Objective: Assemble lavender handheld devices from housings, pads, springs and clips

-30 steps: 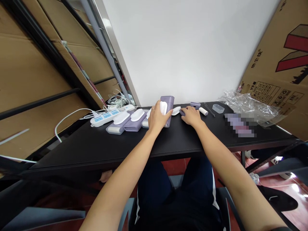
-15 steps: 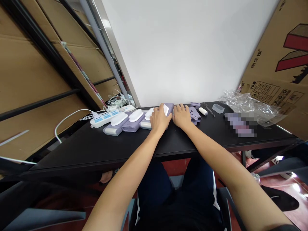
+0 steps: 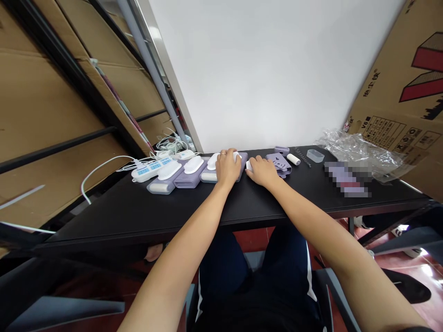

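Four or so, that is several, lilac boxes with white rounded tops (image 3: 191,173) stand in a row on the black table (image 3: 155,210). My left hand (image 3: 227,168) lies over the rightmost box (image 3: 243,161), its fingers curled across the white top. Just to the right, my right hand (image 3: 262,170) is closed over a small white piece (image 3: 248,166), mostly hidden beneath the fingers. A lilac cut-out shell (image 3: 281,163) sits right beside that hand. Beyond it lie a white roller (image 3: 293,159) and a small lilac part (image 3: 281,150).
Left of the boxes is a white power strip (image 3: 152,169) with tangled cables (image 3: 173,143). On the right are a spring (image 3: 303,158), a clear plastic tray (image 3: 315,156), a crumpled clear bag (image 3: 363,150) and a blurred patch. A large carton (image 3: 391,120) leans behind; a white panel (image 3: 270,74) backs the table.
My right hand has shifted slightly right and down, away from the left hand, and a white piece now shows under its fingers. The left hand has moved slightly on the rightmost box.
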`<control>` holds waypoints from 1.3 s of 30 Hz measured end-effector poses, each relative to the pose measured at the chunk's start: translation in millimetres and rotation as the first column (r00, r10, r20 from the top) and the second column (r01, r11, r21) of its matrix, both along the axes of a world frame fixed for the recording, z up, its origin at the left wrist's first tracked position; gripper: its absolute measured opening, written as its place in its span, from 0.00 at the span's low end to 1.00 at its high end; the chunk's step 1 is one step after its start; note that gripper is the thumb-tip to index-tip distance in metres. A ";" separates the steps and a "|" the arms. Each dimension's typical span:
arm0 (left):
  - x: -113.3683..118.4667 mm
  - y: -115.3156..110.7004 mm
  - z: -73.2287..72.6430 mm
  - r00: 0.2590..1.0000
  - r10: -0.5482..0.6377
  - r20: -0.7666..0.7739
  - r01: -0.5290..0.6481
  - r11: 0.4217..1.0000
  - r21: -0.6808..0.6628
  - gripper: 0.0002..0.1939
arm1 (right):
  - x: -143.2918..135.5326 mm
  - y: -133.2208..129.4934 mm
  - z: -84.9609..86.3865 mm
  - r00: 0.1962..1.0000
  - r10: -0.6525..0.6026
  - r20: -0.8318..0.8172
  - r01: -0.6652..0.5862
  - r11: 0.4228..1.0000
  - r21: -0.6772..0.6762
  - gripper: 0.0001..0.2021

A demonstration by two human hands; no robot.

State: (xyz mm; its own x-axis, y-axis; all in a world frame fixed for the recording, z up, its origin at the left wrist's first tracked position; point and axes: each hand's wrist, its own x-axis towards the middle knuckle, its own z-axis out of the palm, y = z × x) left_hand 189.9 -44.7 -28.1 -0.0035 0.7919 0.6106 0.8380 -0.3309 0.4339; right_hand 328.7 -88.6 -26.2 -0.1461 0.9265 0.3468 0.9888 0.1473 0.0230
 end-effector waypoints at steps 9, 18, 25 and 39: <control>0.3 -8.8 -1.9 0.983 -0.138 -0.123 0.157 0.975 0.160 0.17 | 38.3 7.0 18.0 0.959 -0.165 -0.230 0.185 0.980 0.070 0.17; 11.4 -27.9 -8.3 0.708 -0.398 -0.583 0.452 0.890 -0.059 0.20 | 75.6 18.0 15.9 0.850 -0.349 -0.394 0.311 0.937 -0.158 0.23; 13.2 -37.4 -5.2 0.651 -0.598 -0.468 0.620 0.774 -0.125 0.19 | 92.9 29.4 11.7 0.798 -0.373 -0.473 0.338 0.927 -0.161 0.21; 10.5 -40.5 0.0 0.765 -0.589 -0.261 0.588 0.804 -0.091 0.18 | 93.9 35.1 7.5 0.780 -0.345 -0.522 0.239 0.935 -0.261 0.19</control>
